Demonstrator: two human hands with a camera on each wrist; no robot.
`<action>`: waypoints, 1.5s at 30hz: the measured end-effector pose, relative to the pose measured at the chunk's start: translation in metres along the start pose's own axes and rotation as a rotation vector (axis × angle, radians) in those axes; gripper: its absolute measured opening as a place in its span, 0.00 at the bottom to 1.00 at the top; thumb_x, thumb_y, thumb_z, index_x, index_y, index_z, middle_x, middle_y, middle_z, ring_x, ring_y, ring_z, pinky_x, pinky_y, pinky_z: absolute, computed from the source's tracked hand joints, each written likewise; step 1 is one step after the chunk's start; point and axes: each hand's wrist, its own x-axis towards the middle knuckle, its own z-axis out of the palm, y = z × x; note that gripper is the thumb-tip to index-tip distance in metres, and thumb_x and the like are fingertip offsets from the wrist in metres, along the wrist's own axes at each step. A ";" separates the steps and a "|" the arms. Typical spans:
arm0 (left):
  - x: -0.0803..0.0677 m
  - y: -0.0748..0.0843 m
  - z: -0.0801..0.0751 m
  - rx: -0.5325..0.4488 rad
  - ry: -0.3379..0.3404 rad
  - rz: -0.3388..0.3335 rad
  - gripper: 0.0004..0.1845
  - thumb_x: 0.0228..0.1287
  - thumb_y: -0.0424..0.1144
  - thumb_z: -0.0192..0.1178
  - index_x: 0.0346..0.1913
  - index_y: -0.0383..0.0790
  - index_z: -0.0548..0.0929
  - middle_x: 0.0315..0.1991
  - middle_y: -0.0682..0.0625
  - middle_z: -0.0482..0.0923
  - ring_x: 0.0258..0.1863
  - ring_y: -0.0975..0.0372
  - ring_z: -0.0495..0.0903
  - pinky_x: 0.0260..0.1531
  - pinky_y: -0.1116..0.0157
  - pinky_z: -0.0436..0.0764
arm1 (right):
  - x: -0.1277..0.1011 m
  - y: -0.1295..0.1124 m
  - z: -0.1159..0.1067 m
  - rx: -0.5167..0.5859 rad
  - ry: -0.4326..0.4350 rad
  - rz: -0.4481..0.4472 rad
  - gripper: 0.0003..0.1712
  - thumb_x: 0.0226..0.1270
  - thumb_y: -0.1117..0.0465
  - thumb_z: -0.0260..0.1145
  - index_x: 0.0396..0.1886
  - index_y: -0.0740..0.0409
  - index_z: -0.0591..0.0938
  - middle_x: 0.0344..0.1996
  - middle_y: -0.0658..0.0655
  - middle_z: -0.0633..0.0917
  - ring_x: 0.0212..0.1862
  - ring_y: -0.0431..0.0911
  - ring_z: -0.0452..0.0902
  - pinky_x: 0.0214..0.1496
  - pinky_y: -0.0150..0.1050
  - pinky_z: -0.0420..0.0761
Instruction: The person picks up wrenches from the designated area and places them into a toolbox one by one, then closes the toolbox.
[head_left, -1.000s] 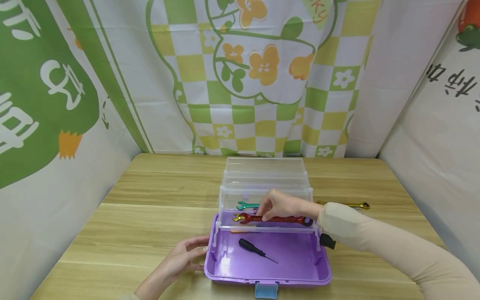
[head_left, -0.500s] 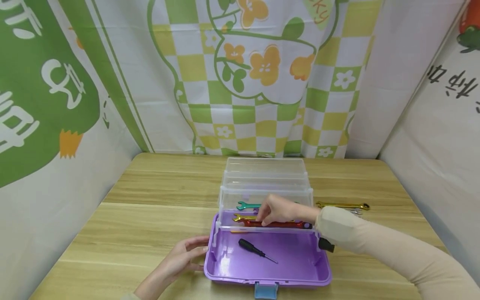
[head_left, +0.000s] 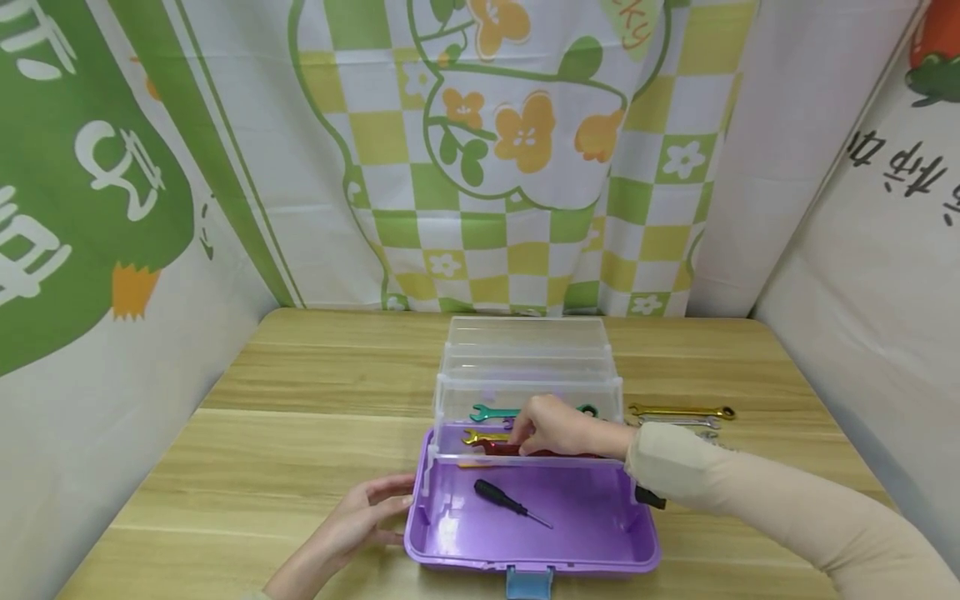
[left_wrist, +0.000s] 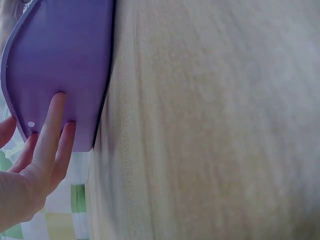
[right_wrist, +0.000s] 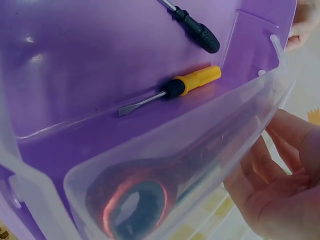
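Observation:
My right hand (head_left: 555, 429) pinches a red wrench (head_left: 497, 448) low in the front clear tray of a purple toolbox (head_left: 592, 521). In the right wrist view, the ring end of this red wrench (right_wrist: 111, 207) shows through the tray wall. A gold wrench (head_left: 480, 437) lies just behind it, and a teal wrench (head_left: 491, 412) is farther back. With straight fingers, my left hand (head_left: 360, 517) touches the toolbox's left outer side, as the left wrist view confirms. A black screwdriver (head_left: 498, 497) and a yellow-handled screwdriver (right_wrist: 200, 79) lie in the toolbox bottom.
Stepped clear trays (head_left: 528, 333) rise at the toolbox's back. Right of them on the wooden table (head_left: 300, 400) lie another gold wrench (head_left: 682, 412) and silver wrenches (head_left: 678, 422). A blue latch (head_left: 528, 582) hangs at the toolbox front. A patterned curtain (head_left: 487, 233) stands behind.
My right hand has lowered the red wrench toward me, from over the gold wrench down into the front tray. My left hand has stayed against the toolbox.

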 end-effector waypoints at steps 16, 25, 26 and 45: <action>-0.001 0.000 0.000 0.001 0.001 0.000 0.30 0.60 0.35 0.53 0.60 0.21 0.56 0.60 0.29 0.57 0.47 0.49 0.74 0.41 0.51 0.80 | 0.000 0.003 0.002 -0.072 0.022 -0.025 0.07 0.46 0.65 0.69 0.29 0.56 0.86 0.27 0.48 0.85 0.33 0.38 0.77 0.34 0.27 0.78; -0.001 0.000 0.000 -0.007 0.001 -0.001 0.30 0.60 0.35 0.53 0.60 0.21 0.56 0.58 0.30 0.60 0.47 0.49 0.74 0.41 0.51 0.80 | -0.005 0.013 -0.003 0.092 0.025 -0.042 0.08 0.49 0.66 0.67 0.32 0.60 0.85 0.30 0.51 0.85 0.32 0.37 0.77 0.33 0.25 0.78; -0.001 0.000 0.000 -0.010 0.001 -0.002 0.30 0.60 0.35 0.53 0.60 0.21 0.56 0.58 0.30 0.60 0.46 0.49 0.74 0.41 0.51 0.80 | -0.006 0.014 -0.004 0.122 0.027 -0.042 0.08 0.50 0.66 0.67 0.33 0.61 0.84 0.30 0.52 0.85 0.32 0.37 0.77 0.33 0.25 0.78; -0.001 0.000 0.000 -0.014 -0.006 -0.002 0.30 0.60 0.35 0.53 0.60 0.21 0.56 0.58 0.30 0.60 0.47 0.48 0.73 0.41 0.51 0.79 | -0.047 0.034 -0.023 0.225 0.213 -0.036 0.13 0.57 0.61 0.62 0.41 0.63 0.81 0.38 0.58 0.82 0.38 0.43 0.77 0.41 0.36 0.80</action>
